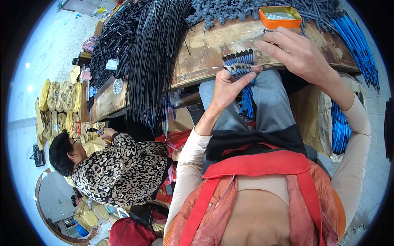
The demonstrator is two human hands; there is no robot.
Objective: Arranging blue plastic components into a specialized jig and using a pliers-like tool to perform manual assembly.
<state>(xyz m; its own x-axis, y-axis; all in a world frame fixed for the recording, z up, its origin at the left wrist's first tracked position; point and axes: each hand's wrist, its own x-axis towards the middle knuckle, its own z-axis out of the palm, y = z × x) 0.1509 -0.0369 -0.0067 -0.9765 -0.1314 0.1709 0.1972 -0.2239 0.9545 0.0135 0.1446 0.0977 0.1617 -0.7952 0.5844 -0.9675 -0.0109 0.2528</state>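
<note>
My left hand (229,89) is closed around a bundle of thin blue rods (247,98) with black ends, above my lap at the table's near edge. Their black tops fan out in a row over my fingers, and the lower ends hang between my knees. Across the row, just below the tops, lies a thin straight metal wire (217,67). Up and to the right, over the tabletop, my right hand (294,53) pinches a small dark piece (266,31) between its fingertips. That piece is too small to name and partly hidden by the fingers.
An orange tin (280,23) of thin clear sticks stands on the worn wooden table (201,49). Behind it are piled grey plastic fittings (230,9). Long black rods (150,69) droop over the edge at left; blue rods (356,45) lie at right. Another person (119,168) works at left.
</note>
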